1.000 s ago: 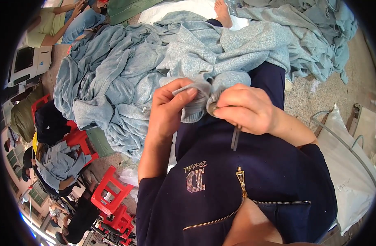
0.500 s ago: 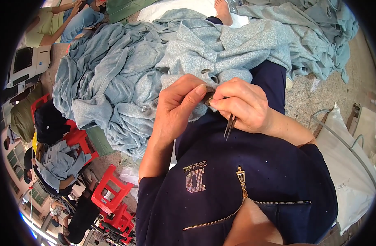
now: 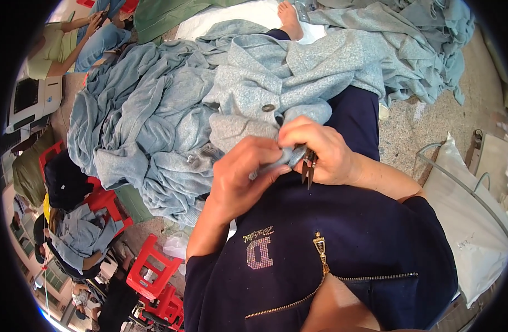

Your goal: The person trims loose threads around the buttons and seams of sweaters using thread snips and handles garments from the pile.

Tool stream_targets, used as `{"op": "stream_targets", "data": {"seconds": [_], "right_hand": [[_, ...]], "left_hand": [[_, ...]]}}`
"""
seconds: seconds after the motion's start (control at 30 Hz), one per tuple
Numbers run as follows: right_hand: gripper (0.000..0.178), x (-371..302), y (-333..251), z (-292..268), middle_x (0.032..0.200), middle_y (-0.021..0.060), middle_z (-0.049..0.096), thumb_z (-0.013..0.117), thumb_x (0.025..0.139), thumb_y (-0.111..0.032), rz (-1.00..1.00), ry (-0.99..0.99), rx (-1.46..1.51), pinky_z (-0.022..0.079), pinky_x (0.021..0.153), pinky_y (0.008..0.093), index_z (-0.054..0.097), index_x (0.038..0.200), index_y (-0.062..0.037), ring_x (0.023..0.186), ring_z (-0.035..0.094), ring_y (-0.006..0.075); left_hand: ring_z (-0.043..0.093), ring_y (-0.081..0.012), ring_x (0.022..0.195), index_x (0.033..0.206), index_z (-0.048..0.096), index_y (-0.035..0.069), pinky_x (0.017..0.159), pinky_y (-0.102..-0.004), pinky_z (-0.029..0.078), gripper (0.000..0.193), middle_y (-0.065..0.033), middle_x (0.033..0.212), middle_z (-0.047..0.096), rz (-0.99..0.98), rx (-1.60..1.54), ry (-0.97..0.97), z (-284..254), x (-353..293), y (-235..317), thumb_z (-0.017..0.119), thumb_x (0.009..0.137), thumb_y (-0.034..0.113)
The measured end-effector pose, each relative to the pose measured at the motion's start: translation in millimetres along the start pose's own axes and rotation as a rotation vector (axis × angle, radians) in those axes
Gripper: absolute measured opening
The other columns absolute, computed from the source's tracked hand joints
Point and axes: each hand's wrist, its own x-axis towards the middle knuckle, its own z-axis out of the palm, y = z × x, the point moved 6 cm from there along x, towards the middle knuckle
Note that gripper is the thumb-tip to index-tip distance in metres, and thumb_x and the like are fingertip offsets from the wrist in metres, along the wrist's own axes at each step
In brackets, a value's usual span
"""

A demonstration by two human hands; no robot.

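Observation:
Grey knitted fabric [image 3: 276, 164], part of a garment, is pinched between my two hands above my lap. My left hand [image 3: 244, 172] is closed on its left side, thumb and fingers pressed together. My right hand [image 3: 322, 149] grips the fabric's other side and also holds small dark thread snips [image 3: 307, 167], their points toward my chest. Just beyond my hands, a dark round button [image 3: 268, 107] shows on the grey knit garment [image 3: 315, 66] heaped over my legs. The fingers hide whatever detail lies in the pinched fabric.
More grey garments [image 3: 138, 105] spread left and far right [image 3: 425, 66]. Red plastic stools [image 3: 154, 263] stand at the lower left, one bearing grey cloth [image 3: 85, 229]. A white sack [image 3: 467, 221] with a bent metal rod [image 3: 464, 185] lies right. Another person [image 3: 71, 44] sits at far left.
Both hands have moved a little nearer to me. A dark button was between the fingers before; now folded grey fabric shows there. The button on the garment beyond is more fully in view.

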Motion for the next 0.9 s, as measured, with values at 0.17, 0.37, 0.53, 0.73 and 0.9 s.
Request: {"op": "stream_targets", "data": {"seconds": [0.17,0.37,0.53,0.73,0.9], "right_hand": [[0.031,-7.2,10.6,5.5,0.090,0.0116,0.061,0.076,0.067,-0.002,0.146,-0.126,0.085,0.050,0.061,0.0311,0.054,0.088,-0.0031,0.075,0.064,0.0234],[0.025,-13.9,15.9,8.4,0.087,0.0101,0.060,0.075,0.075,-0.003,0.119,-0.085,0.095,0.047,0.058,0.0291,0.053,0.087,-0.0033,0.070,0.060,0.0210],[0.021,-9.9,19.4,10.0,0.089,0.0103,0.059,0.072,0.076,-0.002,0.182,-0.153,0.137,0.045,0.057,0.0291,0.055,0.089,-0.0033,0.067,0.057,0.0200],[0.041,18.9,56.4,-49.7,0.109,0.0114,0.058,0.066,0.073,-0.002,0.202,-0.108,-0.535,0.055,0.064,0.0391,0.058,0.113,-0.0075,0.073,0.065,0.0316],[0.033,1.0,97.9,-94.6,0.098,0.0116,0.061,0.061,0.069,0.008,0.228,-0.255,-0.948,0.053,0.066,0.0406,0.060,0.099,-0.0046,0.083,0.065,0.0344]], "left_hand": [[0.062,-0.0290,0.072,0.093,0.059,0.000,0.059,-0.0355,0.051,0.034,-0.0135,0.094,0.063,0.188,0.200,0.022,8.9,-9.9,0.5,0.077,0.065,-0.003],[0.061,-0.0269,0.066,0.090,0.056,-0.002,0.054,-0.0347,0.050,0.030,-0.0168,0.091,0.060,0.340,0.320,0.100,17.8,-22.7,-3.1,0.071,0.065,-0.008],[0.060,-0.0249,0.061,0.093,0.053,0.002,0.052,-0.0311,0.048,0.035,-0.0113,0.082,0.062,0.350,0.458,0.137,18.7,-25.8,-5.1,0.071,0.065,-0.009],[0.059,-0.0266,0.059,0.103,0.060,0.005,0.056,-0.0331,0.047,0.039,-0.0101,0.071,0.058,-0.340,0.115,-0.265,-2.7,-37.2,-31.0,0.067,0.067,-0.004],[0.063,-0.0335,0.073,0.088,0.066,0.006,0.063,-0.0422,0.049,0.019,-0.0139,0.071,0.059,-0.349,0.364,-0.487,-22.2,-74.6,-52.8,0.064,0.069,0.003]]}}
